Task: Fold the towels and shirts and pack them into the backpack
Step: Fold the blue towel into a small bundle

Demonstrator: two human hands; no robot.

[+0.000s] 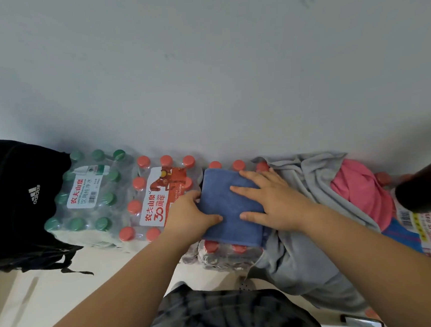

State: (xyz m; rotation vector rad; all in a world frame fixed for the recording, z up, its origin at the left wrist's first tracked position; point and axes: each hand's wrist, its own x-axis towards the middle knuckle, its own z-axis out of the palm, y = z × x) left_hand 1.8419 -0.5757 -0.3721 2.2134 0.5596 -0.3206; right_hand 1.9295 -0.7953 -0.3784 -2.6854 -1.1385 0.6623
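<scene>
a folded blue towel (pixel 230 206) is lying in the middle of the frame on a bottle pack (pixel 217 252) with red caps, which is serving as a makeshift table, flat enough to fold on. the left hand (pixel 190 215) is pinching the towel's left edge, thumb on top and fingers curling round the side, likely keeping the layers together so the fold is not springing open. the right hand (pixel 270 203) is lying flat on the towel's right half, fingers straight and spread, pressing the cloth down and, by my reading, smoothing it into a compact square. the towel is looking small enough to pack, so this is probably the last pressing before lifting it

the backpack (pixel 12 204) is sitting at the left edge of the frame, leaning on a green pack (pixel 89 195), well apart from the towel; whether it is unzipped i cannot tell. at the right of the frame a grey shirt (pixel 306 233) is lying crumpled just beside the towel, with a pink shirt (pixel 360 189) bunched on it; both are waiting unfolded, so much of the task is remaining. carrying the towel leftward is going to need a grip on both sides, or the layers may be sliding apart
</scene>
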